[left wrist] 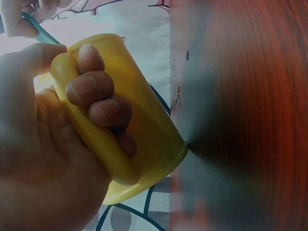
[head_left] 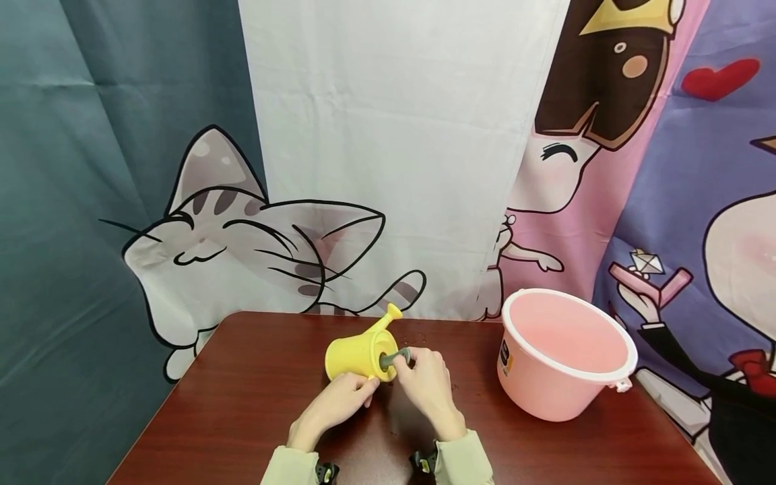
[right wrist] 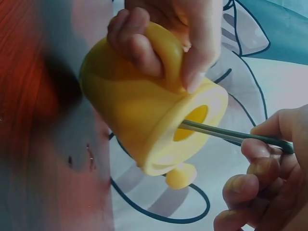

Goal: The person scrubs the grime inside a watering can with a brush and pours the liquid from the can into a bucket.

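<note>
A yellow watering can is tipped on its side above the table, its opening facing right and its spout pointing up and away. My left hand grips the can's handle, the fingers curled through the loop and the thumb near the rim. In my right hand a slim dark-green and pale-grey stick-like tool is pinched between thumb and fingers. The tool passes through the round opening into the can. Its far end is hidden inside, so its kind cannot be told.
To the right, a pink bucket with a white rim stands on the brown wooden table. Small wet-looking spots lie on the tabletop near the can. A cartoon-printed curtain hangs behind the table's far edge.
</note>
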`<action>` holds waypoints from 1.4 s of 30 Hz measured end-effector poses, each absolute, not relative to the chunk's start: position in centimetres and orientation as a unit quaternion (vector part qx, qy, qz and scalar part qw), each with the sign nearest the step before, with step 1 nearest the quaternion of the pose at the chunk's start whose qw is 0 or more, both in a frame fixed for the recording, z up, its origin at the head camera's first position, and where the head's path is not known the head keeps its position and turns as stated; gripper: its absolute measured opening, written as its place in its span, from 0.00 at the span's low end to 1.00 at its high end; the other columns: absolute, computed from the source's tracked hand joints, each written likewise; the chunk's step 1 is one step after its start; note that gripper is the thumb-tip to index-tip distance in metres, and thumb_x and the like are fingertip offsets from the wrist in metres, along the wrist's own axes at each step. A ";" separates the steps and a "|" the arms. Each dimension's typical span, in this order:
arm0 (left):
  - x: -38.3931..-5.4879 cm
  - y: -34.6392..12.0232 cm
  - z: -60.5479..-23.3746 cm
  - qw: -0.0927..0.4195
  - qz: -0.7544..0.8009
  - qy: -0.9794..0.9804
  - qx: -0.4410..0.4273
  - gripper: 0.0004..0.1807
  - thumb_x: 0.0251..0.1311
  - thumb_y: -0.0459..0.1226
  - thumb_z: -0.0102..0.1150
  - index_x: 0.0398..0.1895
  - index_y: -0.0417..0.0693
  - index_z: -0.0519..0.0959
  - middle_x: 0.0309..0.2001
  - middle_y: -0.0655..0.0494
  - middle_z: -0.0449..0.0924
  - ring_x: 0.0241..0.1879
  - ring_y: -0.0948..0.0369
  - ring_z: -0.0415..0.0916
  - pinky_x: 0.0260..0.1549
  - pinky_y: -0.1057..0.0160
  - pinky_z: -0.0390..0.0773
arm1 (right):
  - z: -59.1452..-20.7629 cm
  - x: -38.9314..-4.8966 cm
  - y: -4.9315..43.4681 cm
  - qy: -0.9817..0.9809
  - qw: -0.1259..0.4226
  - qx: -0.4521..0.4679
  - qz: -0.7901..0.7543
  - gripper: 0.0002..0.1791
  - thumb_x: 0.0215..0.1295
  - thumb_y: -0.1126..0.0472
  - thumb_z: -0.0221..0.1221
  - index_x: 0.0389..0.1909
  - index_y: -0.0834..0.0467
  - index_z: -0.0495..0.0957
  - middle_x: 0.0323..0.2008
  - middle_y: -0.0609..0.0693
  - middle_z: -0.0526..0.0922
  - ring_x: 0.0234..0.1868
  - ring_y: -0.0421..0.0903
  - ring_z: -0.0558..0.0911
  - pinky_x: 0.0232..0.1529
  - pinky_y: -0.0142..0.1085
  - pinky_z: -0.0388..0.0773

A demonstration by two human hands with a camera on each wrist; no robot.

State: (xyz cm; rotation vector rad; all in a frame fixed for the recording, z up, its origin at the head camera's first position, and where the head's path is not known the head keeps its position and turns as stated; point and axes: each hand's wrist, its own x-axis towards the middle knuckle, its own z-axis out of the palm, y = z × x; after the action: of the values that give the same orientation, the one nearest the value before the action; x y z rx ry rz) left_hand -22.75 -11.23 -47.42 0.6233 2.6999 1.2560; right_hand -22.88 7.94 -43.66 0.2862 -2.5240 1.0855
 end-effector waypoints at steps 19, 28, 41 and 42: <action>-22.9 -11.2 -47.6 0.048 0.407 0.888 0.208 0.30 0.74 0.52 0.43 0.18 0.41 0.77 0.12 0.65 0.64 0.14 0.67 0.58 0.18 0.68 0.62 | -44.1 -22.9 7.3 -0.885 0.203 0.075 0.411 0.20 0.56 0.59 0.59 0.08 0.46 0.67 0.09 0.37 0.60 0.15 0.38 0.63 0.17 0.34 0.63; -23.0 -11.3 -47.7 0.040 0.408 0.888 0.209 0.28 0.73 0.52 0.44 0.15 0.50 0.74 0.12 0.65 0.65 0.15 0.67 0.60 0.19 0.68 0.63 | -45.0 -23.2 6.2 -0.871 0.137 0.061 0.469 0.23 0.59 0.60 0.59 0.06 0.50 0.63 0.08 0.39 0.56 0.12 0.38 0.58 0.15 0.31 0.56; -22.8 -11.4 -47.5 0.049 0.421 0.883 0.200 0.30 0.73 0.53 0.44 0.14 0.45 0.72 0.12 0.65 0.61 0.14 0.67 0.57 0.18 0.67 0.61 | -45.7 -23.5 6.6 -0.864 0.118 0.053 0.487 0.24 0.60 0.61 0.58 0.06 0.51 0.64 0.06 0.39 0.60 0.11 0.37 0.59 0.15 0.30 0.56; -22.8 -11.4 -47.4 0.050 0.421 0.883 0.201 0.30 0.73 0.53 0.44 0.14 0.45 0.71 0.12 0.65 0.61 0.14 0.67 0.57 0.18 0.67 0.61 | -45.5 -23.6 6.7 -0.862 0.114 0.051 0.491 0.24 0.61 0.61 0.57 0.06 0.51 0.65 0.06 0.40 0.61 0.11 0.37 0.59 0.15 0.30 0.56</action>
State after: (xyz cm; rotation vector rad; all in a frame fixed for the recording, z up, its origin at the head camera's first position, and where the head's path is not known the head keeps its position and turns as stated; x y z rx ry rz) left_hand -22.79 -11.44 -47.42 0.6116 2.6902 1.2815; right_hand -23.56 6.68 -45.52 0.1504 -2.5269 1.4401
